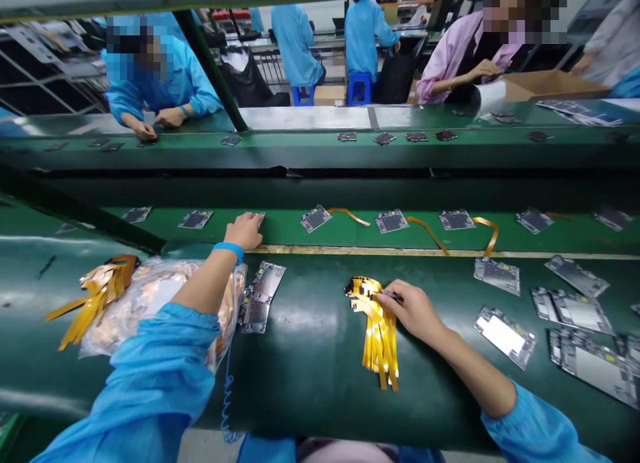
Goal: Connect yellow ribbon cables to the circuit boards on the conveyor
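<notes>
My left hand (245,231) reaches out to the green belt, its fingers curled over a circuit board (259,215) that they mostly hide. A blue wrist strap (229,249) with a coiled cord circles that wrist. My right hand (413,308) pinches a dark, thin tool that looks like tweezers (393,295). The tool's tip is at a fanned bunch of yellow-orange flex cables (380,336) lying on the green bench. Two overlapping circuit boards (263,293) lie just below my left hand.
A clear plastic bag (165,289) and more flex cables (103,291) lie at left. Several boards with cables attached (393,221) rest along the belt. Loose boards (575,309) cover the right side. A green post (100,216) slants at left. Co-workers (160,76) sit across the line.
</notes>
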{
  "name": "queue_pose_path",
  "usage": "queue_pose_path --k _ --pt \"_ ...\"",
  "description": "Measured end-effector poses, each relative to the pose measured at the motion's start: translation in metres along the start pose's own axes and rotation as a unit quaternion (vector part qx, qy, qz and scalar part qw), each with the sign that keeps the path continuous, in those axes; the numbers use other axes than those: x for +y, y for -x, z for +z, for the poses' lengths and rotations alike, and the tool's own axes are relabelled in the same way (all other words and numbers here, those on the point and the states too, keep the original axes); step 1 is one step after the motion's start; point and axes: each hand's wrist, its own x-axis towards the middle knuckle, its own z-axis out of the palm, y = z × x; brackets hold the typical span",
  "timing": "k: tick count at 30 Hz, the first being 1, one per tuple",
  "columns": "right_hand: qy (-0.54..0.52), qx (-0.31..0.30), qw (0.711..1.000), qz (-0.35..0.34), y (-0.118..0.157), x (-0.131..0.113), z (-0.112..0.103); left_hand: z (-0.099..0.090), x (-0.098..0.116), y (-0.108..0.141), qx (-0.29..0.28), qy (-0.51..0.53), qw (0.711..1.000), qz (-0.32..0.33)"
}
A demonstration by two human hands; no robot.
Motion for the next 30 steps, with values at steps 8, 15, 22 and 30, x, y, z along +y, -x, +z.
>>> queue_pose_path --k 8,15,22,30 --pt "-0.051 0.037 0.998 0.021 0.005 0.010 -0.002 0.003 -0.023 -0.030 -0.090 -0.094 0.989 0.071" --pt "-0.082 0.055 0.994 0.047 0.008 0.013 -0.001 -0.008 -0.022 -0.025 -0.072 -0.114 0.988 0.078" --pt "-0.091 0.097 0.990 0.050 0.008 0.007 -0.011 -0.029 0.020 0.033 0.067 -0.011 0.974 0.215" --pt "-0.011 0.127 0.992 -0.010 0.017 -0.014 -0.029 -0.001 0.095 0.187 -0.007 0.020 0.915 0.403"
